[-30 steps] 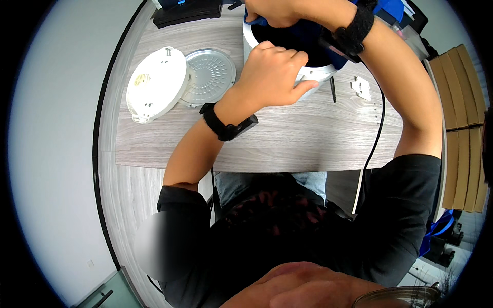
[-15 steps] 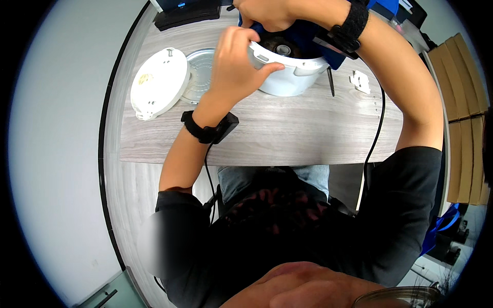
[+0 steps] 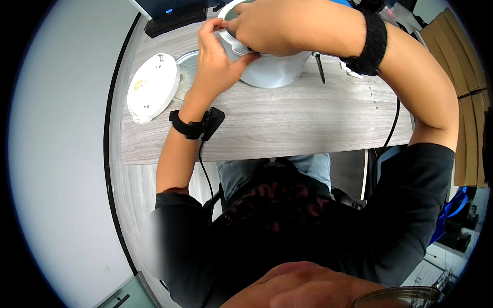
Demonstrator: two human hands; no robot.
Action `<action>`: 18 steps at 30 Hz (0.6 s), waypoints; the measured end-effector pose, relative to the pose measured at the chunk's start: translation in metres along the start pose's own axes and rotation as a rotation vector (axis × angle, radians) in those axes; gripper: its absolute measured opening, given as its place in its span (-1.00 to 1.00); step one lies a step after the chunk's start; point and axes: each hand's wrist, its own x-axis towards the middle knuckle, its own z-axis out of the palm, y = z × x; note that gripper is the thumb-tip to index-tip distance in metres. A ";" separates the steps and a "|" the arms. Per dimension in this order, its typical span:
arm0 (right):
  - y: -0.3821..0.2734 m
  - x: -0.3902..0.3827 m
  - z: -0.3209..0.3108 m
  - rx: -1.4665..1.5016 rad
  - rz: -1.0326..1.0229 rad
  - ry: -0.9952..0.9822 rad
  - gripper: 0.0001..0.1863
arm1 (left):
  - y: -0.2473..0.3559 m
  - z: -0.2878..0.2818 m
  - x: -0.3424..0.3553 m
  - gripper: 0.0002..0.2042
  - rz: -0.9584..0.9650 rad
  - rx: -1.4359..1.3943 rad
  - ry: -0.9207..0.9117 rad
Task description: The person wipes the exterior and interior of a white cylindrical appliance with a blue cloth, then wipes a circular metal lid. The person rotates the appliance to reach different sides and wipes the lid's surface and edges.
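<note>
A white round cooker pot stands on the grey wooden table at the far side. My left hand grips its left rim and wall, fingers curled over the edge. My right hand lies across the top of the pot and holds its rim from above, hiding most of the opening. Both wrists wear black bands, with a cable running down from the left one.
A white round lid lies to the left of the pot, with a clear round plate beside it. A black flat device sits at the table's far left. A dark pen lies right of the pot. Cardboard sheets stand at the right.
The pot has come nearer and now stands upright on the table. My left hand shifted from its top to its left rim, and my right hand came down over the opening.
</note>
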 end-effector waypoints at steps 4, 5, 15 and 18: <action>0.002 -0.015 -0.013 -0.022 0.057 -0.226 -0.73 | 0.005 -0.006 -0.001 -0.20 -0.034 0.104 -0.100; 0.003 -0.023 -0.026 0.018 0.099 -0.267 -0.74 | 0.010 -0.009 0.001 -0.28 -0.021 0.129 -0.109; 0.020 -0.034 -0.012 0.349 0.092 -0.277 -0.68 | 0.035 0.003 0.023 -0.61 0.176 0.158 -0.224; 0.021 -0.035 -0.005 0.332 0.081 -0.234 -0.68 | 0.026 0.010 0.021 -0.64 0.173 0.158 -0.227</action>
